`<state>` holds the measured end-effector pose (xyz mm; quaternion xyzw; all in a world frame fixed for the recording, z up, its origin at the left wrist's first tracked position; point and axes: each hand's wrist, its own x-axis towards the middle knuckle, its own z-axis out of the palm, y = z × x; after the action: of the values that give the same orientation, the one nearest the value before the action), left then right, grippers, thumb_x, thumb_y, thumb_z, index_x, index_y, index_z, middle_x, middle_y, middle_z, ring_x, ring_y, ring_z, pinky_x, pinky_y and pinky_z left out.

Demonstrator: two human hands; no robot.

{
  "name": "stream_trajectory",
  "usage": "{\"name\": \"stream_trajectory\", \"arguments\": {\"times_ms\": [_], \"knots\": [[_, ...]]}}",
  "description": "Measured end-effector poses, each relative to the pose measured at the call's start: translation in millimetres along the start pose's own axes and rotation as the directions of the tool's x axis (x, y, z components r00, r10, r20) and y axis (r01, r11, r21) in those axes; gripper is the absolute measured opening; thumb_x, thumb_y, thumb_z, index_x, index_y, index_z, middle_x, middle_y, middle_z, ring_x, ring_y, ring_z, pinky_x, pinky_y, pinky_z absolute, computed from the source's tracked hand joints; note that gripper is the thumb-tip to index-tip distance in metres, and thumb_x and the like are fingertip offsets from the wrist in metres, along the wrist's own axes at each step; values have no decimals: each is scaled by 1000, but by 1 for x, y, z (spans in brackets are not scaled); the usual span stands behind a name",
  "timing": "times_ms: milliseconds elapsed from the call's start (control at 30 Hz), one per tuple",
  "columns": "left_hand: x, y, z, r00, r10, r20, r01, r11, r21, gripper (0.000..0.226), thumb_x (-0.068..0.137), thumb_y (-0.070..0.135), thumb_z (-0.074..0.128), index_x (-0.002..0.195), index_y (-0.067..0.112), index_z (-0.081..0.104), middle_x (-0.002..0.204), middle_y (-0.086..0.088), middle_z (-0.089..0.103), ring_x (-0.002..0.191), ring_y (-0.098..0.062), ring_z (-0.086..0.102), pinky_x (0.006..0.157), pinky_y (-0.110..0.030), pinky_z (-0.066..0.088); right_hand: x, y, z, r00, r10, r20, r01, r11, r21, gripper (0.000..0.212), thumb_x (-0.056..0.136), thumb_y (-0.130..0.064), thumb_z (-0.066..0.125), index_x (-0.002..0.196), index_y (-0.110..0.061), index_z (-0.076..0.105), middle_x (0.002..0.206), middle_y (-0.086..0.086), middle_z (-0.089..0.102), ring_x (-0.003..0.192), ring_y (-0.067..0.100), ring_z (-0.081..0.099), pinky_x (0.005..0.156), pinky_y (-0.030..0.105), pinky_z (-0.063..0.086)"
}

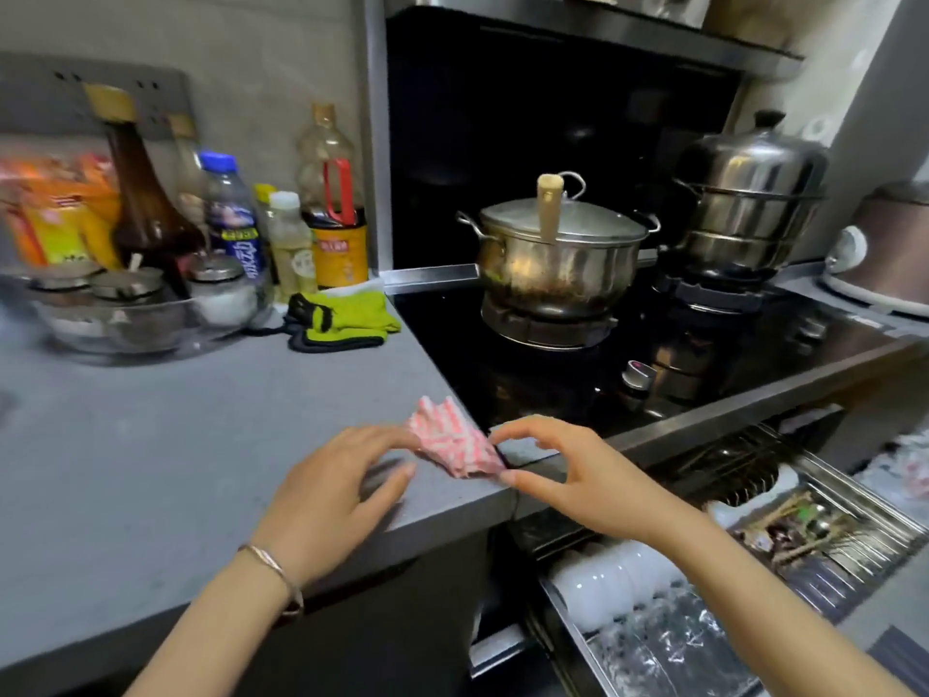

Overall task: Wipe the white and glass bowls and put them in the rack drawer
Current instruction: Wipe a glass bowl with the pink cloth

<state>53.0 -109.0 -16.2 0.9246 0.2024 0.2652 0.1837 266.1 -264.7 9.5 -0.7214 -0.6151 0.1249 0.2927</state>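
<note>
A pink-and-white striped cloth (452, 445) lies bunched at the corner of the grey counter (151, 470), beside the stove. My left hand (332, 500) rests on the counter with its straight fingertips touching the cloth's left edge. My right hand (578, 480) curls its index finger and thumb round the cloth's right edge. Below my right arm the rack drawer (854, 500) stands pulled out. A row of white bowls (603, 581) sits on edge in it, with glass bowls (668, 641) in front of them.
A large glass bowl (125, 324) holding lidded jars sits at the counter's back left, among bottles (231, 213). Green oven mitts (347, 319) lie behind the cloth. A steel pot (553, 264) and a steamer (749, 203) stand on the black stove. Utensils (794, 525) fill the drawer's far tray.
</note>
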Motion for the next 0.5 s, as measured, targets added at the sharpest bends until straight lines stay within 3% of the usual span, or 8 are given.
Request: {"name": "stream_trajectory", "arguments": {"times_ms": [167, 300, 400, 500], "knots": [[-20, -25, -18, 998, -66, -25, 66, 998, 7, 43, 84, 59, 37, 110, 38, 63, 115, 25, 57, 112, 6, 49, 90, 3, 25, 29, -22, 24, 997, -34, 63, 41, 994, -103, 40, 91, -40, 60, 129, -35, 50, 125, -22, 52, 111, -3, 50, 94, 19, 41], [-27, -33, -26, 996, -75, -56, 75, 997, -5, 42, 85, 58, 37, 112, 37, 62, 116, 27, 57, 112, 8, 48, 92, 4, 24, 43, -29, 36, 1000, -18, 17, 22, 976, -215, 48, 89, -45, 61, 132, -27, 51, 124, -13, 55, 112, 7, 52, 94, 27, 43], [-28, -33, -32, 995, -74, -68, 74, 997, -11, 42, 85, 59, 37, 113, 38, 61, 117, 27, 56, 113, 9, 46, 93, 4, 23, 49, -35, 46, 1000, 28, -9, -29, 947, -321, 50, 86, -51, 61, 129, -27, 52, 118, -10, 56, 110, 10, 50, 89, 27, 43], [-28, -32, -36, 995, -74, -67, 72, 997, -28, 43, 85, 60, 35, 113, 40, 60, 118, 28, 56, 115, 10, 45, 92, 4, 24, 56, -41, 55, 997, 24, -67, -49, 914, -403, 39, 88, -47, 60, 119, -23, 56, 111, -8, 55, 108, 14, 50, 83, 28, 42]]}}
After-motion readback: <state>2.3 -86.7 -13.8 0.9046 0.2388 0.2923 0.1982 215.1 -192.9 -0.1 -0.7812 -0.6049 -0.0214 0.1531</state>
